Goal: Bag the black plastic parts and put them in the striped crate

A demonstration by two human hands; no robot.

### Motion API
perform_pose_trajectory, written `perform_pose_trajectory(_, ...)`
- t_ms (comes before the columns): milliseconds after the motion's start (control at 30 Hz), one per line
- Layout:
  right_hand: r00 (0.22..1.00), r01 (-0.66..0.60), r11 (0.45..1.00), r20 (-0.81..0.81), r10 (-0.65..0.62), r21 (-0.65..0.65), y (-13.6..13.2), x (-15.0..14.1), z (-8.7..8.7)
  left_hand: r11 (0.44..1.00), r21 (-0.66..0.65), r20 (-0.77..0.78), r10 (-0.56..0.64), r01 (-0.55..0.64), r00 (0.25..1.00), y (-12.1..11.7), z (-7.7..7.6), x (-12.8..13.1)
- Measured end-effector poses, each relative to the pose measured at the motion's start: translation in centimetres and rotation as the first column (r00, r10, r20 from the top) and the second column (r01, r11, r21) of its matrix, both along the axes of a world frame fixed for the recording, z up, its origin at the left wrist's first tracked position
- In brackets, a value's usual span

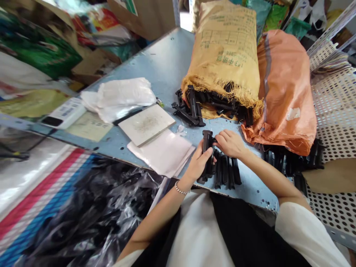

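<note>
My left hand (199,161) is closed around a long black plastic part (207,138), held upright near the table's front edge. At its upper right side, my right hand (229,143) pinches a small black piece (214,140) that touches the part; its exact shape is mostly hidden by the fingers. Just below my hands, several similar black parts (228,173) lie side by side on the blue table (172,52). More black parts (191,107) spill from the open mouth of a yellow woven sack (224,44) beyond my hands.
An orange sack (287,89) lies at the right, with black parts by its mouth. Left of my hands are a pale board (147,124), plastic bags (164,154) and a white scale-like device (65,113). Below the table's left edge is a heap of bagged black items (91,211).
</note>
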State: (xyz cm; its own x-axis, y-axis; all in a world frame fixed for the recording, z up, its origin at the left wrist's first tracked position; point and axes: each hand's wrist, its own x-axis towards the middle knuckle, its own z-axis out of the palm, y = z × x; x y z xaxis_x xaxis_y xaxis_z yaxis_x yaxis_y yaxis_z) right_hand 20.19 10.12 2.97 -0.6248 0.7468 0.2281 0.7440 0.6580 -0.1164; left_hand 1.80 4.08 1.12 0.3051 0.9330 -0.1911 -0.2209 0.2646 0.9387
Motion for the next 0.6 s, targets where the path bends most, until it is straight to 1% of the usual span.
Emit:
perform_pose_trajectory(33,0.999,-0.018,0.998,-0.045,0.015,-0.062,0.3,-0.2,-0.2,1.0,0.012,-0.019,-0.002,0.002,1.0,-0.3,0.1,-0.1)
perform_pose_trajectory(67,0.992,-0.008,0.99,-0.126,-0.01,-0.143,0.3,-0.6,-0.4,1.0,0.029,-0.042,0.014,-0.013,0.999,-0.4,0.1,-0.1)
perform_pose_trajectory(100,0.972,0.022,0.971,-0.222,-0.077,-0.24,0.1,-1.1,-0.7,0.998,0.046,-0.064,0.036,-0.034,0.997,-0.4,-0.1,-0.2)
perform_pose_trajectory(133,0.937,0.053,0.936,-0.307,-0.167,-0.347,-0.4,-1.5,-1.0,0.997,0.06,-0.08,0.061,-0.056,0.995,-0.2,-0.3,-0.3)
perform_pose_trajectory(167,0.898,0.067,0.891,-0.362,-0.249,-0.449,-1.1,-1.9,-1.3,0.994,0.069,-0.092,0.087,-0.081,0.992,0.1,-0.6,-0.4)
perform_pose_trajectory(200,0.875,0.061,0.85,-0.382,-0.298,-0.524,-1.9,-2.2,-1.5,0.991,0.079,-0.102,0.117,-0.109,0.988,0.5,-1.0,-0.5)
perform_pose_trajectory(233,0.878,0.046,0.83,-0.374,-0.299,-0.555,-2.8,-2.5,-1.7,0.985,0.096,-0.116,0.156,-0.146,0.981,0.8,-1.4,-0.7)
perform_pose_trajectory(267,0.905,0.028,0.842,-0.344,-0.25,-0.539,-3.7,-2.7,-1.8,0.975,0.119,-0.13,0.201,-0.186,0.971,1.2,-1.8,-0.9)
perform_pose_trajectory(300,0.941,0.006,0.876,-0.293,-0.168,-0.483,-4.6,-2.8,-2.0,0.965,0.143,-0.143,0.24,-0.22,0.96,1.5,-2.1,-1.0)
perform_pose_trajectory(367,0.989,-0.059,0.949,-0.149,0.012,-0.309,-6.2,-3.2,-2.5,0.956,0.168,-0.171,0.27,-0.242,0.947,1.8,-2.5,-0.9)
perform_pose_trajectory(400,0.995,-0.083,0.97,-0.077,0.067,-0.229,-6.9,-3.4,-2.9,0.959,0.164,-0.183,0.258,-0.23,0.948,1.9,-2.6,-0.8)
perform_pose_trajectory(433,0.996,-0.088,0.981,-0.022,0.086,-0.172,-7.4,-3.6,-3.4,0.964,0.157,-0.194,0.241,-0.213,0.951,1.8,-2.7,-0.6)
perform_pose_trajectory(500,0.999,-0.039,0.991,0.033,0.043,-0.125,-8.1,-3.9,-4.3,0.966,0.168,-0.223,0.231,-0.196,0.947,1.5,-3.1,-0.4)
perform_pose_trajectory(600,0.997,0.073,0.983,0.048,-0.066,-0.17,-8.6,-3.5,-4.9,0.95,0.237,-0.324,0.276,-0.205,0.905,1.1,-4.4,-0.8)
